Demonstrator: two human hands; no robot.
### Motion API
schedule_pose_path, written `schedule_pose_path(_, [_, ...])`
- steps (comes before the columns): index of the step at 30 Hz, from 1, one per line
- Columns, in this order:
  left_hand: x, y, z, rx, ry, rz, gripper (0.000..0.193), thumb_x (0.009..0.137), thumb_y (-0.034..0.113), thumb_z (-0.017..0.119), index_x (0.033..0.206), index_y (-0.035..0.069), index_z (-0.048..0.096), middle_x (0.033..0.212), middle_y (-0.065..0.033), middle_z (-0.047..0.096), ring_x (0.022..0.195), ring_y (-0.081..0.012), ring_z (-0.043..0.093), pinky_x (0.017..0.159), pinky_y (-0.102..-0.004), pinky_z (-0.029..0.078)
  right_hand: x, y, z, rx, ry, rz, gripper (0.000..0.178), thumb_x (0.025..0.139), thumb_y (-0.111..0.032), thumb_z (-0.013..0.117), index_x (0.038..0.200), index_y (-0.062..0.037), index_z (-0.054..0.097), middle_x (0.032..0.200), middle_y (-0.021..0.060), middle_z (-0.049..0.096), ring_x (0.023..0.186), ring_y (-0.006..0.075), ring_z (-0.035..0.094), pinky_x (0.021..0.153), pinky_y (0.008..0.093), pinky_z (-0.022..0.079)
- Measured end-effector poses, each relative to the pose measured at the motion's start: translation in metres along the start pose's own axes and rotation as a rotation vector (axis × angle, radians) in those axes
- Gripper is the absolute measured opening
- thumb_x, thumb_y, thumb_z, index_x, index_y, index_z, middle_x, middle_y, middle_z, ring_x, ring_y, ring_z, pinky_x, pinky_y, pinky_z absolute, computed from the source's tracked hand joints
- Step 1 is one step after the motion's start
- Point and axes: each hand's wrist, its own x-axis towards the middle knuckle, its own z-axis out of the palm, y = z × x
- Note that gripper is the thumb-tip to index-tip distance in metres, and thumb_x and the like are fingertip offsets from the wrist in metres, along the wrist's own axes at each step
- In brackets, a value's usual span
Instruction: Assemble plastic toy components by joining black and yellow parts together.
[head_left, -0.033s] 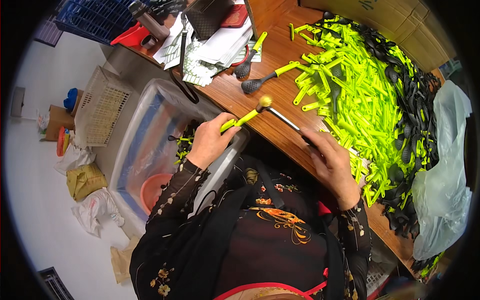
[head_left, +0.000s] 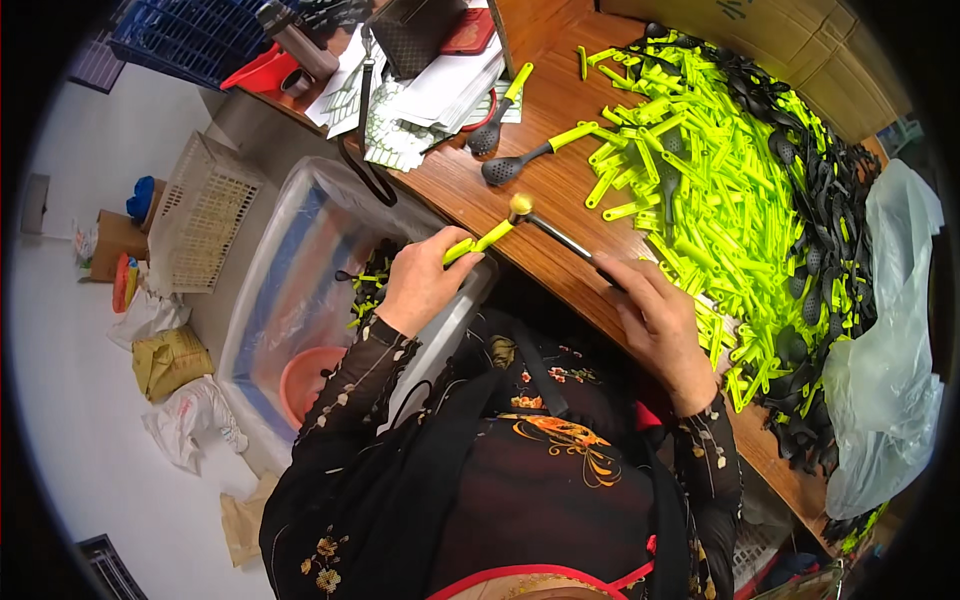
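Note:
My left hand (head_left: pixel 420 282) is closed round a lime-green utensil handle (head_left: pixel 494 236), which points up and right over the table's near edge. My right hand (head_left: pixel 662 325) grips a small hammer (head_left: pixel 562 239) with a dark grip, a metal shaft and a yellowish head. The hammer's head is at the far end of the green handle; whether they touch I cannot tell. Just beyond lie two black slotted spoons with green handles, one nearer (head_left: pixel 503 171) and one farther (head_left: pixel 484 138). To the right of my right hand spreads a large pile of loose green handles (head_left: pixel 690 190).
Black utensil heads (head_left: pixel 815 260) line the pile's right side, beside a clear plastic bag (head_left: pixel 885 340). A cardboard box (head_left: pixel 790 60) stands behind. Papers (head_left: pixel 430 100) and a flask (head_left: pixel 300 40) lie back left. Below my left arm is a plastic-lined bin (head_left: pixel 250 330) with a pink bowl (head_left: pixel 300 385).
The hammer's head has shifted slightly left along the end of the green handle and looks sharper. Both hands have barely moved.

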Motion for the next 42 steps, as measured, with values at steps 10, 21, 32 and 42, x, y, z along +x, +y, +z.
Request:
schedule_pose_path(10, [0.013,0.006,-0.003,0.045,-0.078,-0.085,0.028,0.083,0.029,0.08,0.098,0.006,0.072,0.08,-0.0155,0.071,0.077,-0.036,0.07,0.066,-0.0422,0.054,0.008,-0.002,0.016,-0.082,-0.099,0.031,0.05,0.086,0.003,0.069,0.133,-0.0147,0.067,0.105,0.0141,0.07,0.089,0.0345,0.07,0.075,0.0405,0.058])
schedule_pose_path(21, [0.009,0.0,0.0,0.104,0.027,0.054,0.023,0.085,0.024,0.079,0.097,0.008,0.069,0.081,-0.0151,0.07,0.077,-0.0367,0.069,0.066,-0.0442,0.054,0.014,0.002,0.014,0.006,-0.058,0.141,0.043,0.091,0.001,0.067,0.133,-0.0101,0.065,0.11,0.0159,0.071,0.098,0.0373,0.069,0.079,0.0411,0.057])
schedule_pose_path(32, [-0.055,-0.188,0.029,0.486,-0.171,-0.124,0.054,0.084,0.031,0.079,0.129,0.009,0.059,0.11,-0.0193,0.071,0.109,-0.0392,0.067,0.092,-0.0483,0.054,-0.002,0.036,0.001,0.178,0.096,0.326,0.035,0.097,-0.007,0.066,0.131,-0.0046,0.065,0.118,0.0216,0.071,0.11,0.0391,0.068,0.093,0.0416,0.054])
schedule_pose_path(42, [0.129,0.036,0.044,0.05,0.272,0.557,0.028,0.086,0.02,0.079,0.109,0.008,0.069,0.102,-0.0086,0.066,0.094,-0.0294,0.066,0.08,-0.0405,0.052,-0.006,0.036,-0.001,0.203,0.176,0.393,0.035,0.099,-0.009,0.066,0.133,-0.0052,0.065,0.119,0.02,0.071,0.109,0.0352,0.07,0.093,0.0397,0.053])
